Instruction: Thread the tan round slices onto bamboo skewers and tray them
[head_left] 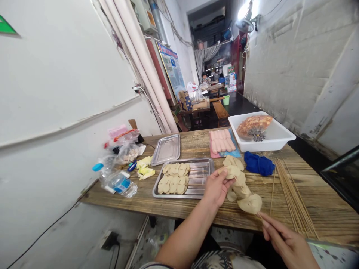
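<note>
Pinched in my left hand (218, 186) is a pale beige food slice (232, 172), thin and round-edged. My right hand (280, 235) grips the lower end of a wooden skewer (259, 215), with another beige slice (250, 203) threaded near my fingers. More loose slices (234, 161) lie on the table behind and beneath the held ones. Left of my left hand, a metal tray (200, 192) holds skewers of the same slices (173, 184) in two rows. A bundle of bare skewers (293, 198) lies to the right.
A blue cloth (259, 163), pink sausages (222, 141) in a pack and a white tub (263, 145) with a bagged food stand beyond my hands. At left are a second metal tray (166, 149), a water bottle (120, 184) and plastic bags (127, 151). A person (206, 79) sits far back.
</note>
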Available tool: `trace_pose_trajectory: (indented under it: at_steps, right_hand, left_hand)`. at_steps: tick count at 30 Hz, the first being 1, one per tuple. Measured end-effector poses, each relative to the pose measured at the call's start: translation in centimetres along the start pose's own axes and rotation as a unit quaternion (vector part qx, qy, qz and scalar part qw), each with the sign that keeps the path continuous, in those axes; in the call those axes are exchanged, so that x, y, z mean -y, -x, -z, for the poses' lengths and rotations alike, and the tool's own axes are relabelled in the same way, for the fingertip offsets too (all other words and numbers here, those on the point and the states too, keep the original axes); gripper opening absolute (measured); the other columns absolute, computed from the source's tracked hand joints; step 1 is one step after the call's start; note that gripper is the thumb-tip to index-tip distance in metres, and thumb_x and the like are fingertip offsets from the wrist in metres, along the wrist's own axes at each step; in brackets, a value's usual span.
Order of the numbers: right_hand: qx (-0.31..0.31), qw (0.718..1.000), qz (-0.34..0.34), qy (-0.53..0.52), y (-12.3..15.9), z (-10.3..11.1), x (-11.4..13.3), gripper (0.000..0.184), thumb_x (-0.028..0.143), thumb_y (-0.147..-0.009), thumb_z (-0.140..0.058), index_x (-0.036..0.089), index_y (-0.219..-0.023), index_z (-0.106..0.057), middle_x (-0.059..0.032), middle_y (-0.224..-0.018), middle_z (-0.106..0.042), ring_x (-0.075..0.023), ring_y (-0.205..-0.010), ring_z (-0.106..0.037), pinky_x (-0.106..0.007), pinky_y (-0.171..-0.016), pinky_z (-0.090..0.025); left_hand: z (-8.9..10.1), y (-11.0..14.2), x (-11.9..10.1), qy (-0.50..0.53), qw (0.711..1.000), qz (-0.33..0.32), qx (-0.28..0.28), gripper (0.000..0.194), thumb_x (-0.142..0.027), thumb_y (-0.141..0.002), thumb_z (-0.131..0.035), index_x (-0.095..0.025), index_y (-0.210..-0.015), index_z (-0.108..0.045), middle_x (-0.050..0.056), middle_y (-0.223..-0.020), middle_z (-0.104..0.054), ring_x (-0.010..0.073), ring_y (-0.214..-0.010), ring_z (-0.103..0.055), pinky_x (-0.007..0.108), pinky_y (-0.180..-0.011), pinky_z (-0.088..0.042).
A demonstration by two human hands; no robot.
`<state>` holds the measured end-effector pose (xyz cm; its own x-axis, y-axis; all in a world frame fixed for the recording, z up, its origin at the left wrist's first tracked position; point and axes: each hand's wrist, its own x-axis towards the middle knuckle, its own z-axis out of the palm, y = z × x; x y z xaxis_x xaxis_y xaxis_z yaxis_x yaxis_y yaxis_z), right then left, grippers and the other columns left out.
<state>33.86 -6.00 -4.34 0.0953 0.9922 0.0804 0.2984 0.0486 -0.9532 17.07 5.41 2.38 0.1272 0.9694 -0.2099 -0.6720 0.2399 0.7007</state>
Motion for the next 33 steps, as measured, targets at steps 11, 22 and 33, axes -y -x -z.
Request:
trace_pose_trajectory:
  at_steps: [11, 22, 33]
  right_hand:
    - [0.024, 0.998, 0.02, 0.045, 0.2, 0.3, 0.13, 0.037, 0.04, -0.079, -0.052, 0.016, -0.101, -0.07, 0.0013, -0.054, -0.058, -0.0104, -0.05, -0.055, -0.016, -0.057, -0.048]
    - [0.031, 0.999, 0.007, 0.037, 0.59, 0.35, -0.35, 0.04, 0.041, -0.079, -0.052, 0.015, -0.104, -0.069, 0.0012, -0.056, -0.057, -0.012, -0.053, -0.056, -0.018, -0.06, -0.048]
    - [0.033, 0.999, -0.004, 0.031, 0.5, -0.27, -0.52, 0.042, 0.041, -0.081, -0.049, 0.013, -0.105, -0.067, 0.0007, -0.058, -0.057, -0.0122, -0.052, -0.053, -0.02, -0.053, -0.045]
  left_hand:
    - [-0.3, 0.03, 0.16, -0.001, 1.0, -0.016, -0.025, 0.028, -0.022, -0.06, -0.074, -0.01, -0.084, -0.064, 0.009, -0.082, -0.068, 0.0156, -0.074, -0.064, 0.03, -0.072, -0.05]
    - [-0.56, 0.18, 0.22, 0.0, 0.999, -0.013, -0.05, 0.032, -0.018, -0.055, -0.077, -0.008, -0.082, -0.063, 0.007, -0.075, -0.067, 0.014, -0.065, -0.063, 0.026, -0.064, -0.05]
    - [-0.51, 0.3, 0.8, 0.007, 0.999, -0.013, -0.052, 0.027, -0.014, -0.06, -0.073, -0.008, -0.084, -0.062, 0.008, -0.078, -0.067, 0.015, -0.069, -0.063, 0.028, -0.068, -0.051]
